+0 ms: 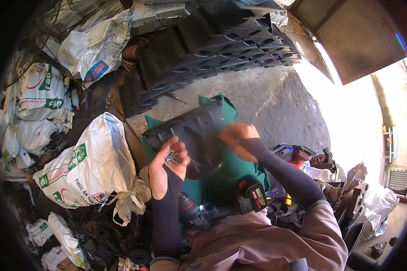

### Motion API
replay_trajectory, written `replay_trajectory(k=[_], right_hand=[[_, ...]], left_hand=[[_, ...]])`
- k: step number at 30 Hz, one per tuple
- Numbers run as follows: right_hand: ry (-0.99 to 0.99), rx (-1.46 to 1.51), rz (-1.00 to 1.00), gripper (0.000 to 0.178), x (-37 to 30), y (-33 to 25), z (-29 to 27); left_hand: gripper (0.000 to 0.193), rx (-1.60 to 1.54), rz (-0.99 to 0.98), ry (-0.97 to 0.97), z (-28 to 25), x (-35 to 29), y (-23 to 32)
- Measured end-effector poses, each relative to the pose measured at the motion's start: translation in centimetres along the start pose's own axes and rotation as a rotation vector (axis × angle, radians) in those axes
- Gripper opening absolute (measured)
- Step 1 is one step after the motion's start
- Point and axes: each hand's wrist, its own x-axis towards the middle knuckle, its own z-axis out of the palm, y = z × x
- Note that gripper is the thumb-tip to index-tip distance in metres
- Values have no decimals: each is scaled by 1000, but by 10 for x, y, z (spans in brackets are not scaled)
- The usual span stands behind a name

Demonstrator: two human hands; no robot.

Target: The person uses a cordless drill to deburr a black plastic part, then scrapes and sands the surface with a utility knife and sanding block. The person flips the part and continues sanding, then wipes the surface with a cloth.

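Note:
Palm up, my left hand point(165, 169) is cupped around several small metal screws point(172, 157), its fingers curled over them. It is above the near left part of a black plastic panel point(199, 140) that rests across my green-covered legs point(239, 169). My right hand point(240, 135) is at the panel's right side, fingers curled in and slightly blurred; whatever they pinch is too small or hidden to make out. A cordless drill point(193, 211) with a red-and-black battery point(253, 193) lies in my lap, held by neither hand.
Stacked black plastic panels point(203, 49) stand ahead, with a thin screwdriver-like tool point(176, 98) on the floor before them. White woven sacks point(88, 165) crowd the left. Tools, a clear bottle point(320, 174) and scrap lie at right, near a bright doorway.

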Motion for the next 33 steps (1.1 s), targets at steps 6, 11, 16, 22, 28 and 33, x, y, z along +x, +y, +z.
replay_trajectory(k=[6,11,16,22,28,33], right_hand=[[18,-173,11,14,4,-9,2],[9,-220,58,13,8,-13,7],[18,-222,38,12,8,-12,10],[53,-161,90,14,5,-13,14],[75,-71,195,20,6,-15,16],[66,-71,197,21,7,-14,17]], left_hand=[[26,285,90,-137,1,23,7],[24,310,96,-140,-3,26,6],[23,347,73,-132,1,26,10],[24,434,131,-62,5,26,7],[22,463,116,-51,6,25,7],[21,464,130,-58,4,26,7]])
